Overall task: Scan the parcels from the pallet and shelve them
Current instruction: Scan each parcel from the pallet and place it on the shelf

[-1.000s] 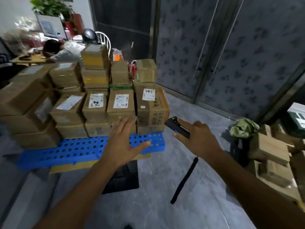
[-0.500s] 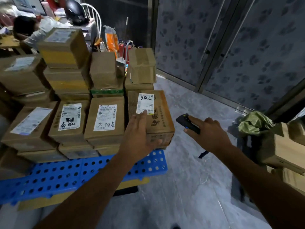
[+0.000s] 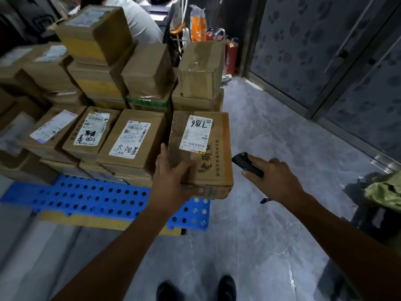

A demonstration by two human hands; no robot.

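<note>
Here the left hand (image 3: 171, 181) grips the near left corner of the box (image 3: 204, 153), which sits at the front right corner of the pallet (image 3: 86, 196). The right hand (image 3: 275, 181) is curled round the scanner (image 3: 247, 165), just beside the box. Held by one corner only, the box could twist, tip or slide off the pallet edge when pulled. The scanner sits low beside the box, so its beam may miss the label (image 3: 196, 133) on top.
</note>
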